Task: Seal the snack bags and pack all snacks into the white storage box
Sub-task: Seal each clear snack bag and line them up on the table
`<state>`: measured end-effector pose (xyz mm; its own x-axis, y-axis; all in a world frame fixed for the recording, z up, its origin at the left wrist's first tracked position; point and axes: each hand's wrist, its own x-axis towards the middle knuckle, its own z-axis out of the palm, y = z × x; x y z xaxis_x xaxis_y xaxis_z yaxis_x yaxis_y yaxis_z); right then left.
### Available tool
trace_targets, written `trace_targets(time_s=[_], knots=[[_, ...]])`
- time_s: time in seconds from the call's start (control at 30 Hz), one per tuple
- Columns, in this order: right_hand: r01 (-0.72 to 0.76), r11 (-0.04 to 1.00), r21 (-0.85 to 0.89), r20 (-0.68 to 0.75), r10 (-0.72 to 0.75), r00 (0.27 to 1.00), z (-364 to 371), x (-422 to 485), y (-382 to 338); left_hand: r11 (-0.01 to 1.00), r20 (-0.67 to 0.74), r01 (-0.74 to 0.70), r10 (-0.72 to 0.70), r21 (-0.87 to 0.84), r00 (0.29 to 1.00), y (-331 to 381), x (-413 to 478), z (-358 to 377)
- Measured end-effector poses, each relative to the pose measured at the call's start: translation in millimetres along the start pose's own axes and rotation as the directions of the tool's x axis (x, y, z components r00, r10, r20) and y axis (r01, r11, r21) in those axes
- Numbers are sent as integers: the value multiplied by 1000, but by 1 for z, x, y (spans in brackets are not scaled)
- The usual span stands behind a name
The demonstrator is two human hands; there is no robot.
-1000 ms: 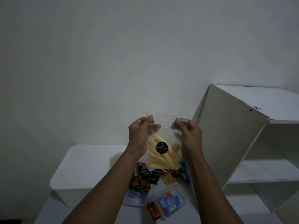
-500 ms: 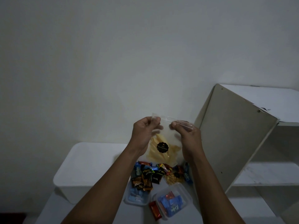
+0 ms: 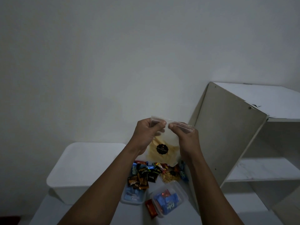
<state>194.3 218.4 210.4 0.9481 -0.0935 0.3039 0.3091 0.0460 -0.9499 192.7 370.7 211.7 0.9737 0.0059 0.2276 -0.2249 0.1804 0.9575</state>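
Hands meet at the top of one clear snack bag (image 3: pixel 155 154), which is held up in the air in front of the wall, above the pile of sweets on the tabletop (image 3: pixel 43 211). The left hand (image 3: pixel 148 133) and right hand (image 3: pixel 186 138) each have a closed grip on the bag's zip strip, pinching it between thumb and curled fingers. The two thumb tips lie just beside each other at the middle of the strip.

The bag hangs mouth up, its long axis near upright. Its top edge slants, higher at the left hand and lower at the right. Yellow chips fill the lower half, and a round black label (image 3: pixel 162 148) faces the camera.

The bag's bottom edge overlaps the wrapped sweets (image 3: pixel 143 176) in this view, and I cannot tell how far above them it hangs. The side panel of a white shelf unit (image 3: pixel 227 135) stands close to the right of the right hand. The white storage box (image 3: pixel 84 161) sits to the left of the arms, showing a flat white top. A strip of tabletop shows in front of it.

By count there is one held bag, one white box and two clear tubs (image 3: pixel 169 200) holding blue packets. One red bar (image 3: pixel 151 208) lies loose beside the nearer tub, and one small bag of pale nuts (image 3: pixel 169 177) is in the pile. The wrapped sweets are too jumbled to count.
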Motion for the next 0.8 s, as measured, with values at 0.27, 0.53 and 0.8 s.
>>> trace_targets(time_s=[0.27,0.53,0.8], knots=[[20,1000,15,32,-21,999,4,-5,-6,999,-40,-2,1,-32,999,5,-6,6],[-27,995,98,-74,34,997,11,-9,-11,969,-187,-53,7,-243,982,8,-12,0],[13,997,82,-41,-10,999,15,-11,-12,977,-284,-86,28,-194,958,12,-11,6]])
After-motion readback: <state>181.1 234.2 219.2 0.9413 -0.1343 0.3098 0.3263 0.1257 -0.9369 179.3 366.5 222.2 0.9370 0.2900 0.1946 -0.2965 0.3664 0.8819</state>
